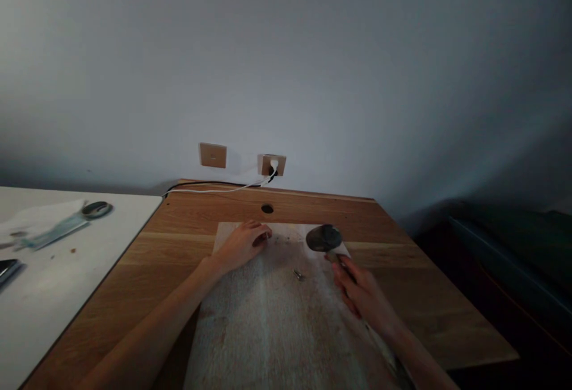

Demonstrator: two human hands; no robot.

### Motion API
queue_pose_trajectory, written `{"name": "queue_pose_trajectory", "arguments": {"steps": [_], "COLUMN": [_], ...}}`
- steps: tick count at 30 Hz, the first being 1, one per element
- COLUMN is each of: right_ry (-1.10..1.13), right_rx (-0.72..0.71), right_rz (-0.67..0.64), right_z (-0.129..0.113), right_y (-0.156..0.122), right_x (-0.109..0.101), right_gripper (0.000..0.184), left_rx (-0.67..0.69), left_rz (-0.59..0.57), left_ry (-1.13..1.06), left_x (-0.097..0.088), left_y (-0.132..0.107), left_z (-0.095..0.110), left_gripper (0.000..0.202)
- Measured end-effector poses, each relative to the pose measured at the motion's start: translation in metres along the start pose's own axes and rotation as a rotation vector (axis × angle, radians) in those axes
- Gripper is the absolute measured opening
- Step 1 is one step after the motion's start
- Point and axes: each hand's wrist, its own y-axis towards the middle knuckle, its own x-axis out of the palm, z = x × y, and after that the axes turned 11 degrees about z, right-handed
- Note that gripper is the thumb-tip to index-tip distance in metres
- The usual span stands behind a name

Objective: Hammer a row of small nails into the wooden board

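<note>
My right hand [360, 288] is wrapped around the handle of a mallet [324, 238]. The mallet's dark, thick head is over the upper right corner of a pale wooden board [250, 330]. At the board's upper left, my left hand [243, 244] is closed, thumb and fingertips together near the surface. A tiny pale spot shows at those fingertips, too small to name. Between the two hands, a short row of small dark marks [288, 239] runs across the board; whether they are holes or nail heads I cannot tell. A few small metal pieces [298, 274], perhaps nails, lie below the marks.
Under the board is a brown wooden table [424, 294] with a round cable hole [267, 209]. Cables run along its back edge to a wall socket [273, 165]. On the white table [58, 294] at left lie a roll of tape [97, 210], a plastic packet [56, 232] and a phone [8, 271].
</note>
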Motion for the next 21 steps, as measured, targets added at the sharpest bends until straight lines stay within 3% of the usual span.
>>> {"name": "queue_pose_trajectory", "arguments": {"steps": [3, 6, 11, 21], "right_ry": [0.113, 0.167, 0.137, -0.052], "right_rx": [0.022, 0.02, -0.001, -0.053], "right_rz": [0.137, 0.186, 0.124, -0.007], "right_z": [-0.007, -0.012, -0.014, -0.016], "right_y": [-0.002, 0.0, 0.003, 0.025], "right_x": [-0.015, -0.024, -0.017, 0.006], "right_gripper": [0.055, 0.061, 0.062, 0.04], "left_rx": [-0.009, -0.038, -0.048, 0.0], "left_rz": [0.0, 0.01, 0.002, -0.018], "left_ry": [0.003, -0.019, -0.023, 0.052], "left_x": [0.0, -0.001, -0.002, -0.002], "left_y": [0.0, 0.0, 0.0, -0.001], "left_z": [0.0, 0.001, 0.002, 0.002], "left_gripper": [0.025, 0.021, 0.018, 0.02]}}
